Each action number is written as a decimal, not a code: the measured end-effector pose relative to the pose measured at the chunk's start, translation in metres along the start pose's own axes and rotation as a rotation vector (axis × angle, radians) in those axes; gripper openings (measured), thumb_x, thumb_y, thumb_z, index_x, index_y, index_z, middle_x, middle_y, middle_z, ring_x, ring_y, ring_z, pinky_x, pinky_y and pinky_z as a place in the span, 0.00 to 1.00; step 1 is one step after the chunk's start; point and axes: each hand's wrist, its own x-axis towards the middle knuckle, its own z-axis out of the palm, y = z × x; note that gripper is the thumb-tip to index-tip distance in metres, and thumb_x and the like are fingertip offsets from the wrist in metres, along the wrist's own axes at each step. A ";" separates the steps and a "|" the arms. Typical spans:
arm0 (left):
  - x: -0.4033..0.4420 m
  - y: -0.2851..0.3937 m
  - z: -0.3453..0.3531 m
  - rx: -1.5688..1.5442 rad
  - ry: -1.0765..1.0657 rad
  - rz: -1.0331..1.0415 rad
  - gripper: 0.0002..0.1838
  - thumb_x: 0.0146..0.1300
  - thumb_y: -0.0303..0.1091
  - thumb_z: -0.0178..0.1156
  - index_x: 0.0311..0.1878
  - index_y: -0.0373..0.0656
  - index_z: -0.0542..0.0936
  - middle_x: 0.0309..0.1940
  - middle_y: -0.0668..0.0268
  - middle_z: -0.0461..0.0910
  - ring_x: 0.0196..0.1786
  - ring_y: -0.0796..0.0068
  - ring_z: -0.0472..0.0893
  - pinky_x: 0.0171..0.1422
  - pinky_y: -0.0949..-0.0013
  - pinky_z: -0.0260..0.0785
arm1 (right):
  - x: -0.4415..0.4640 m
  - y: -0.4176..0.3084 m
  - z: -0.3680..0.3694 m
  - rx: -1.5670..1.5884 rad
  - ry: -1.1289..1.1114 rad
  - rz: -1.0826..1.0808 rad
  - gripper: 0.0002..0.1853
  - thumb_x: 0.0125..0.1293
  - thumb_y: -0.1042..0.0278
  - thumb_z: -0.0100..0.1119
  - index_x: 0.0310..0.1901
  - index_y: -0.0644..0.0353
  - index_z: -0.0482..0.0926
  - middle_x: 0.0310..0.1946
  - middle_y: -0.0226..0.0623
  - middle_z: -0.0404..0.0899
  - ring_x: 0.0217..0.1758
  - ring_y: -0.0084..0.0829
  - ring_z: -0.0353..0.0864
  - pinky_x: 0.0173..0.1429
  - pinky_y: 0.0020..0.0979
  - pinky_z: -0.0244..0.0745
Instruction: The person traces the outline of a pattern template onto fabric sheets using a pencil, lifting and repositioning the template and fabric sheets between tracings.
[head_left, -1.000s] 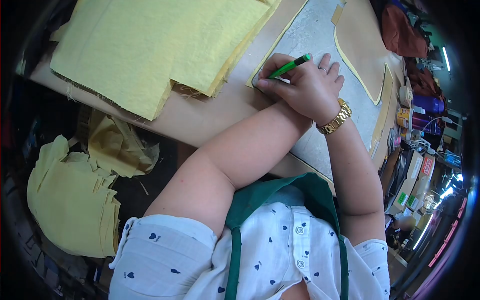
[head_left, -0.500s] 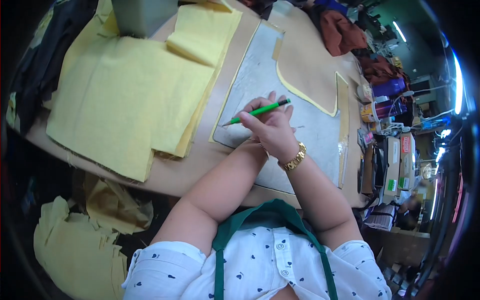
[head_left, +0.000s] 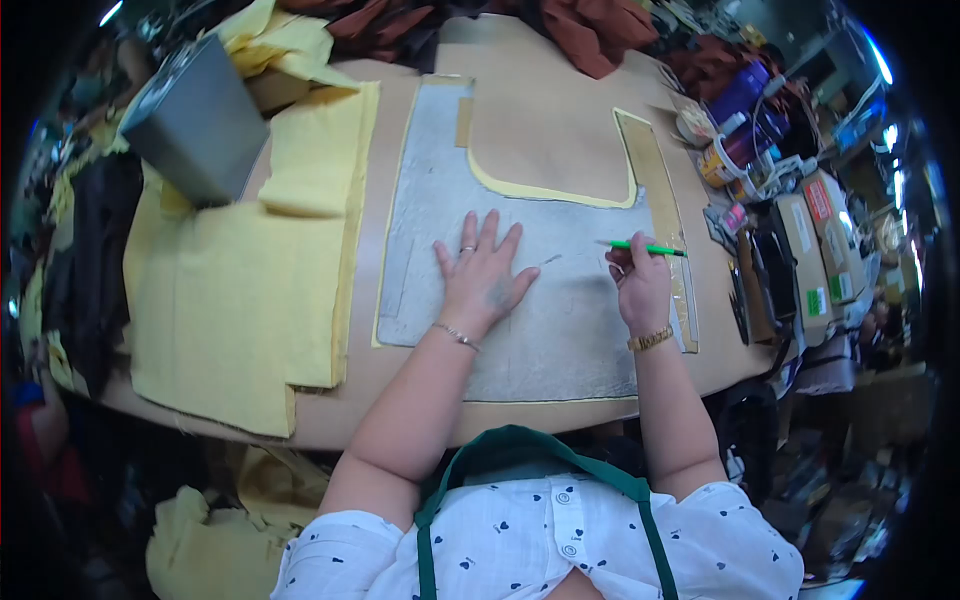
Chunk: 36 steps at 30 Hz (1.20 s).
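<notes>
Under my hands lies a grey pattern template (head_left: 560, 330) with a curved cut-out at its far side and tape along some edges. A thin rim of yellow fabric (head_left: 560, 194) shows around it. My left hand (head_left: 482, 270) rests flat on the template, fingers spread. On the right, my right hand (head_left: 640, 285) pinches a green pencil (head_left: 645, 247) above the template; its tip points left and its dark end points right. A short dark mark shows on the template between the two hands.
A stack of yellow fabric (head_left: 240, 300) lies left, with a grey metal block (head_left: 200, 125) by its far end. Reddish-brown cloth (head_left: 595, 35) is heaped at the far edge. Cups, a purple bottle (head_left: 740, 95) and boxes (head_left: 815, 250) line the right. Fabric pieces (head_left: 215, 545) sit below the table.
My hands, crossed before, are now apart. The left has come to lie flat on the template; the right has moved right with the pencil. The view has turned.
</notes>
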 end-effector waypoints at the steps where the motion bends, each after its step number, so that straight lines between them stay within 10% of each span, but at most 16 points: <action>1: 0.001 0.001 0.000 0.030 -0.029 -0.011 0.32 0.54 0.57 0.49 0.62 0.56 0.60 0.66 0.63 0.49 0.69 0.58 0.42 0.61 0.33 0.35 | 0.009 0.007 -0.005 0.016 0.027 -0.020 0.10 0.62 0.61 0.51 0.33 0.59 0.68 0.26 0.30 0.74 0.29 0.21 0.74 0.31 0.19 0.67; 16: 0.008 0.017 -0.016 0.068 -0.146 -0.112 0.35 0.53 0.55 0.52 0.63 0.50 0.58 0.66 0.59 0.47 0.69 0.55 0.43 0.60 0.31 0.38 | 0.023 0.044 -0.011 -0.007 0.001 -0.167 0.08 0.62 0.67 0.53 0.32 0.60 0.67 0.24 0.31 0.73 0.27 0.18 0.72 0.34 0.20 0.69; 28: 0.028 -0.028 0.016 -0.081 0.270 -0.001 0.34 0.55 0.55 0.50 0.61 0.44 0.61 0.63 0.62 0.55 0.67 0.59 0.49 0.63 0.39 0.42 | 0.016 0.002 0.048 -0.327 -0.088 -0.110 0.07 0.62 0.68 0.51 0.32 0.63 0.69 0.26 0.33 0.73 0.28 0.20 0.71 0.34 0.20 0.67; 33: 0.026 -0.029 -0.011 -0.260 0.101 -0.042 0.33 0.55 0.50 0.50 0.62 0.45 0.59 0.64 0.61 0.54 0.68 0.61 0.49 0.67 0.48 0.38 | -0.008 0.003 0.169 -0.556 -1.087 -0.073 0.07 0.53 0.71 0.60 0.30 0.64 0.74 0.26 0.30 0.74 0.31 0.21 0.73 0.39 0.21 0.66; 36: 0.031 -0.034 0.031 0.050 0.293 0.018 0.35 0.59 0.50 0.46 0.64 0.41 0.52 0.65 0.57 0.50 0.69 0.58 0.45 0.67 0.46 0.38 | -0.025 0.037 0.210 -0.953 -1.320 -0.110 0.09 0.55 0.67 0.60 0.32 0.63 0.73 0.24 0.29 0.73 0.26 0.19 0.69 0.36 0.22 0.65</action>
